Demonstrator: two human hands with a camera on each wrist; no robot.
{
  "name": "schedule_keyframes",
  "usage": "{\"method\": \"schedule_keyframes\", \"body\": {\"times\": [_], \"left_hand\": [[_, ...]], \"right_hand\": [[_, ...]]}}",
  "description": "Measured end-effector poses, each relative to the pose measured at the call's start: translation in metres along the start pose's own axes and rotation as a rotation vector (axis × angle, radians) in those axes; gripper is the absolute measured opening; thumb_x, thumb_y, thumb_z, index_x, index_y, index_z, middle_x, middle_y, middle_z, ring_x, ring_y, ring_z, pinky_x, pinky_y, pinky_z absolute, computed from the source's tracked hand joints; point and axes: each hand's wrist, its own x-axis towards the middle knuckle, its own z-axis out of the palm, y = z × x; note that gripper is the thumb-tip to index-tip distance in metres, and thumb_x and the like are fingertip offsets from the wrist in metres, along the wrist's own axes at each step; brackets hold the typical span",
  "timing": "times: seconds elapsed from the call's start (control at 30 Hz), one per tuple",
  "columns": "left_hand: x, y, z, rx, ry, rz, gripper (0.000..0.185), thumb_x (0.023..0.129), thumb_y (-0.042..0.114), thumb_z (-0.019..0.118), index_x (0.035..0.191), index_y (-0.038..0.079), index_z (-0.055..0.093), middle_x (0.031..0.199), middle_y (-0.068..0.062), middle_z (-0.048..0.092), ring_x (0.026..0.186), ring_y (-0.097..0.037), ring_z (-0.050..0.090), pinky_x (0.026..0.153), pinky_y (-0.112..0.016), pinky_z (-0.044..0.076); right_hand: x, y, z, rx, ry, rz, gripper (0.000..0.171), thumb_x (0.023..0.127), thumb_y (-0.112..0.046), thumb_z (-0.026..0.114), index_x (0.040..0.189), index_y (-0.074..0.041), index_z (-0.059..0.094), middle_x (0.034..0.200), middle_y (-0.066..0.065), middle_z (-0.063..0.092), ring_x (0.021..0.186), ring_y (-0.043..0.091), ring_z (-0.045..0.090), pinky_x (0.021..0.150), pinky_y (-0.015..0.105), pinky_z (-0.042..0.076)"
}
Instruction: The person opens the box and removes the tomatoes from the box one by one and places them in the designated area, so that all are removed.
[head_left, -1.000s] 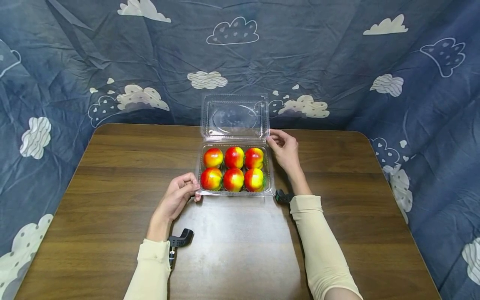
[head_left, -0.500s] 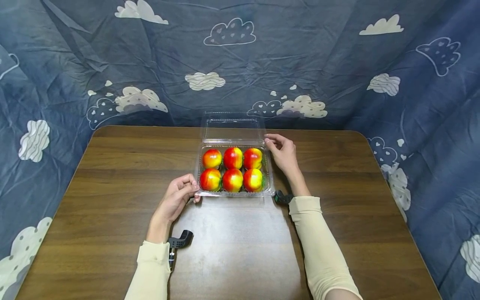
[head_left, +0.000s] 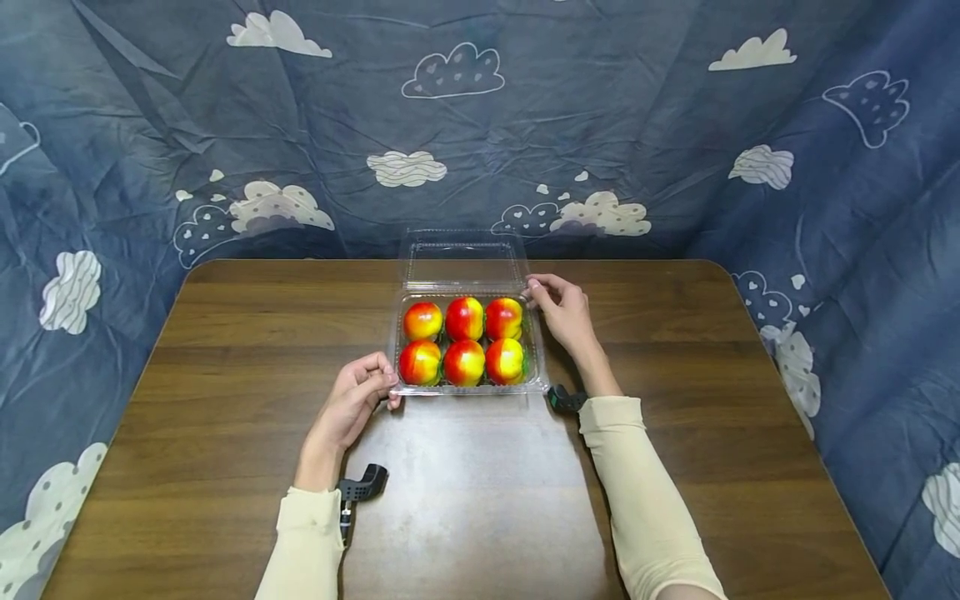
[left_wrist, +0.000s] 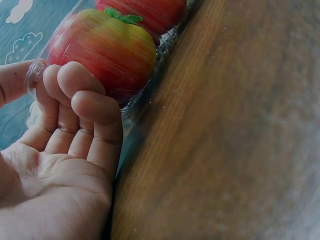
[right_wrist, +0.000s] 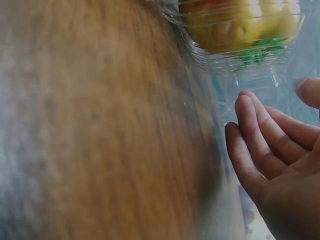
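Note:
A clear plastic clamshell box [head_left: 534, 379] holds several red-and-yellow fruits [head_left: 464, 362] in two rows. Green leaves [left_wrist: 122, 16] show on one fruit in the left wrist view. The box's transparent lid [head_left: 465, 258] is folded back toward the rear edge of the table. At the front left corner, my left hand [head_left: 356, 396] pinches the rim between thumb and fingers, other fingertips curled against the side. My right hand [head_left: 567, 312] is at the rear right corner near the hinge. In the right wrist view its fingers are fairly straight, with a gap to the thumb [right_wrist: 309, 92].
The box stands on a brown wooden table [head_left: 247, 358], toward its far side. A dark blue curtain [head_left: 525, 108] with white clouds hangs behind and at both sides. Black camera mounts [head_left: 365, 483] are worn at both wrists.
The lid has tipped farther back and down, away from me. My right hand has shifted slightly left and toward me with it; the left hand keeps its hold on the rim.

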Motion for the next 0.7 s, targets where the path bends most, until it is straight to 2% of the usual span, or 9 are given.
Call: {"method": "schedule_keyframes", "body": {"times": [0.37, 0.57, 0.7], "left_hand": [[0.003, 0.001, 0.005, 0.002, -0.013, -0.006, 0.013, 0.096, -0.003, 0.051, 0.083, 0.002, 0.051, 0.074, -0.005, 0.058, 0.063, -0.015, 0.054, 0.059, -0.023, 0.052], [0.003, 0.000, 0.002, 0.005, -0.033, 0.011, 0.015, 0.096, -0.003, 0.049, 0.083, 0.003, 0.052, 0.074, -0.005, 0.059, 0.064, -0.014, 0.055, 0.061, -0.024, 0.052], [0.000, 0.002, 0.000, 0.011, -0.018, 0.003, 0.016, 0.097, -0.003, 0.050, 0.083, 0.004, 0.052, 0.074, -0.004, 0.059, 0.064, -0.015, 0.055, 0.060, -0.024, 0.052]], "right_hand": [[-0.017, -0.003, -0.012, -0.034, 0.002, -0.014, 0.036, 0.100, -0.040, 0.056, 0.124, -0.015, 0.066, 0.103, 0.007, 0.073, 0.083, 0.020, 0.070, 0.084, 0.026, 0.053], [-0.027, -0.003, -0.015, -0.023, 0.064, -0.026, 0.032, 0.099, -0.039, 0.058, 0.121, -0.017, 0.068, 0.104, 0.004, 0.074, 0.083, 0.021, 0.072, 0.084, 0.027, 0.055], [-0.035, -0.002, -0.015, -0.017, 0.077, -0.035, 0.033, 0.098, -0.039, 0.059, 0.120, -0.016, 0.068, 0.103, 0.004, 0.074, 0.084, 0.025, 0.072, 0.080, 0.027, 0.055]]}}
